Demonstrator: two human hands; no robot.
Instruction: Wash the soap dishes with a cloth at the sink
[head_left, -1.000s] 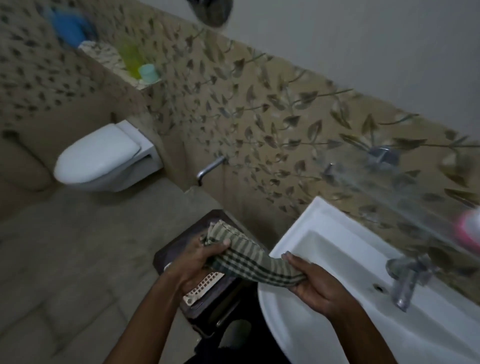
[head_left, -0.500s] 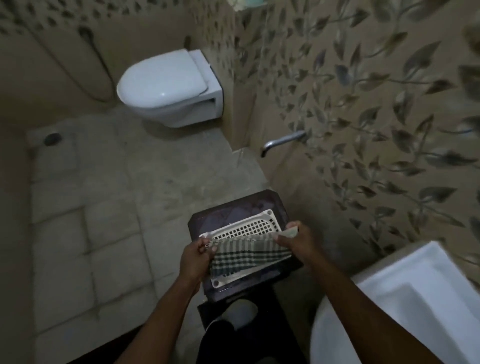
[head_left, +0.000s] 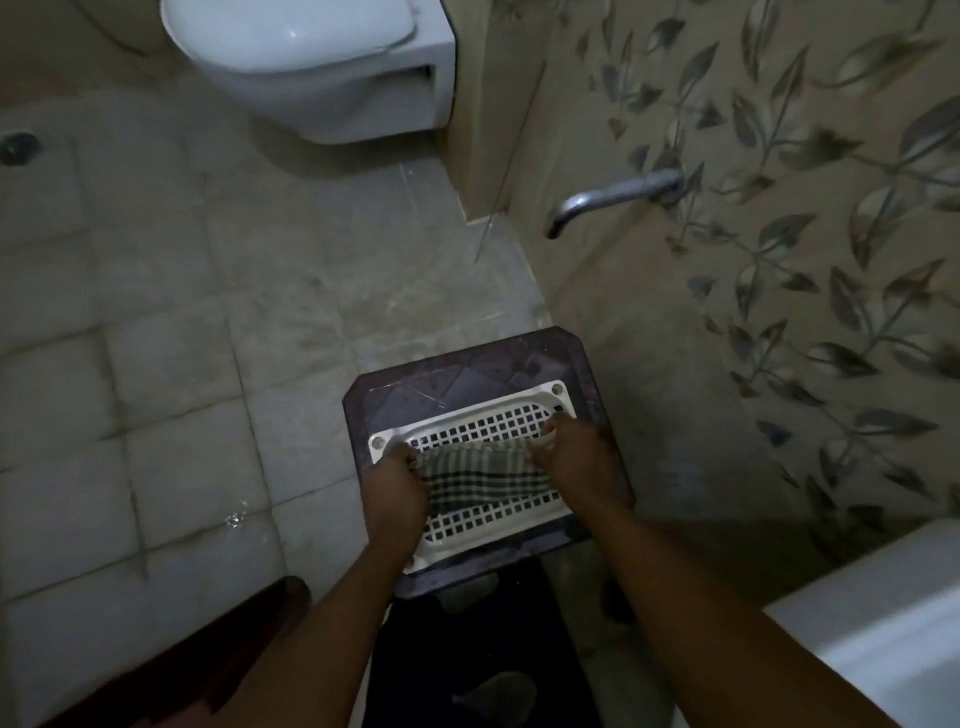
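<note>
Room: dim bathroom, tiled floor (head_left: 156, 364); sink (head_left: 883, 623) lower right.
Soap dish (head_left: 498, 421): white perforated plastic on dark stool (head_left: 415, 384); likely light, stiff; grip its rim.
Cloth (head_left: 483, 478): checked, soft, draped over dish.
Left hand (head_left: 395, 488): pinches cloth's left edge.
Right hand (head_left: 576, 462): pinches its right edge.

Sink (head_left: 883, 639) cut off at btm-rt corner.

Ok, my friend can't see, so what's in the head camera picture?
A left hand and right hand hold a checked cloth over a white grid tray on a dark stool. Behind are a tiled floor and white toilet; a metal tap sticks out of the leafy wall, and a white sink edge shows at right.
</note>
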